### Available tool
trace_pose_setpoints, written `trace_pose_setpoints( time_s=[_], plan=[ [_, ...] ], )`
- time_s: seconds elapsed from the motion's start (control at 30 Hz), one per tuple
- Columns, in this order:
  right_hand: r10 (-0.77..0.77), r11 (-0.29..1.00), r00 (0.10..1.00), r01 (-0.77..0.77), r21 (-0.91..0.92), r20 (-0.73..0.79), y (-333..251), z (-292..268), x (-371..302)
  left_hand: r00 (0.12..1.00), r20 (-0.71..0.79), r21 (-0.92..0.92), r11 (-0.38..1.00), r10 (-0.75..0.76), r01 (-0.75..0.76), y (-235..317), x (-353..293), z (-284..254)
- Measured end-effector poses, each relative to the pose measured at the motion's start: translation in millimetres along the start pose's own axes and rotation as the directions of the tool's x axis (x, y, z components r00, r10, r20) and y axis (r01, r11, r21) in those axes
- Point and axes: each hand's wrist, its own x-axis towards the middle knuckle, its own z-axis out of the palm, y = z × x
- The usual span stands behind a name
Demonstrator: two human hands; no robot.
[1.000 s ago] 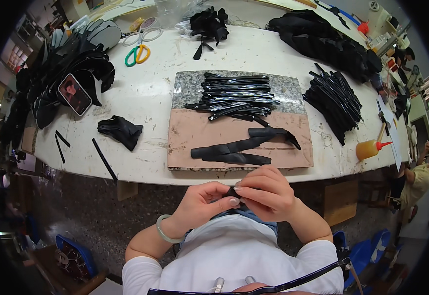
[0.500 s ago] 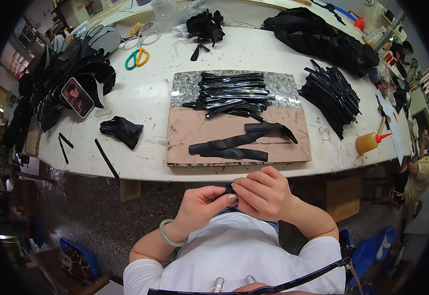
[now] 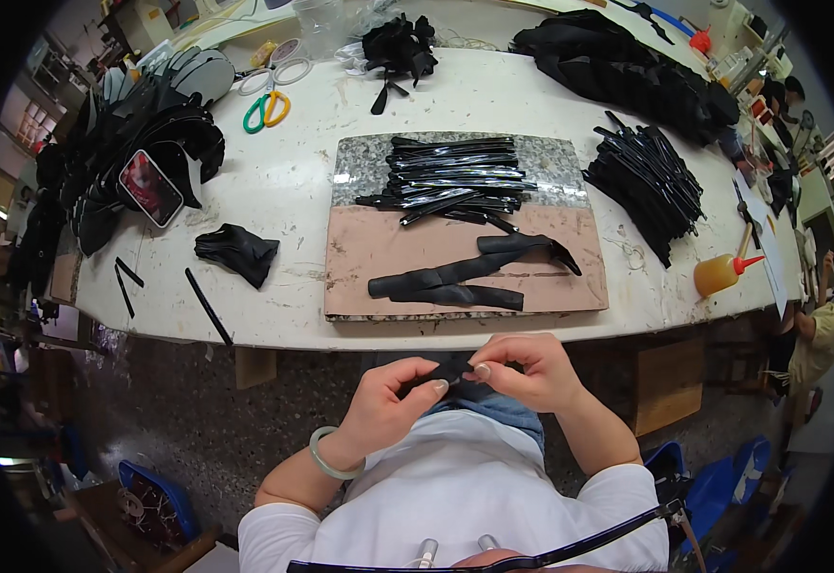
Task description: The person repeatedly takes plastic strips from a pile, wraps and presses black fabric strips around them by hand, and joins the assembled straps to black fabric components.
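Just off the table's near edge, both hands pinch a small black piece of soft, leather-like material (image 3: pixel 451 370). My left hand (image 3: pixel 390 399) grips one side between thumb and fingers. On the other side my right hand (image 3: pixel 528 371) pinches an end with thumb and forefinger. Much of the piece is hidden by the fingers. Beyond the hands lies a board (image 3: pixel 340 272), part pinkish-brown and part speckled grey stone. Flat matte black strips (image 3: pixel 445 294) rest on its near part. A pile of narrow glossy black strips (image 3: pixel 455 177) lies on the stone part.
To the right are a heap of black strips (image 3: pixel 646 186) and a yellow bottle with a red nozzle (image 3: pixel 717 276). Leftward lie a crumpled black bundle (image 3: pixel 236 252), loose thin strips (image 3: pixel 208 304), a phone (image 3: pixel 152 188) and scissors (image 3: pixel 266 113). Black material (image 3: pixel 627 76) is piled far right.
My right hand has shifted slightly right, away from the left, and its fingers have turned to a thumb-and-forefinger pinch. More of the black piece shows between the hands. The phone's picture differs.
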Motion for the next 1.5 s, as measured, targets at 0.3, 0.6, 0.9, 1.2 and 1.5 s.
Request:
trace_pose_setpoints(
  time_s=[0.3, 0.6, 0.9, 1.2, 1.5],
  plan=[
    [-0.077, 0.988, 0.996, 0.083, -0.128, 0.049, -16.8, 20.9, 1.3, 0.976, 0.015, 0.420, 0.884, 0.219, -0.205, 2.9, 7.9, 4.9],
    [0.192, 0.930, 0.959, -0.111, 0.349, -0.208, -3.6, -4.6, 9.9, 0.971, -0.008, 0.385, 0.897, 0.237, -0.216, 18.2, 21.7, -24.2],
    [-0.015, 0.956, 0.879, -0.127, -0.264, -0.477, 14.0, -23.2, 36.9, 0.815, -0.076, 0.584, 0.688, 0.574, -0.431, 23.5, 74.1, -43.0],
    [-0.460, 0.520, 0.883, 0.177, -0.835, -0.099, -17.2, -69.7, 121.6, 0.717, 0.051, 0.929, 0.231, 0.695, -0.290, 21.9, 79.6, -47.9],
    [-0.264, 0.574, 0.953, 0.276, -0.771, 0.145, 25.7, -80.9, 240.3, 0.678, 0.084, 0.881, 0.263, 0.730, -0.392, 59.7, 148.5, -88.1]
  ],
)
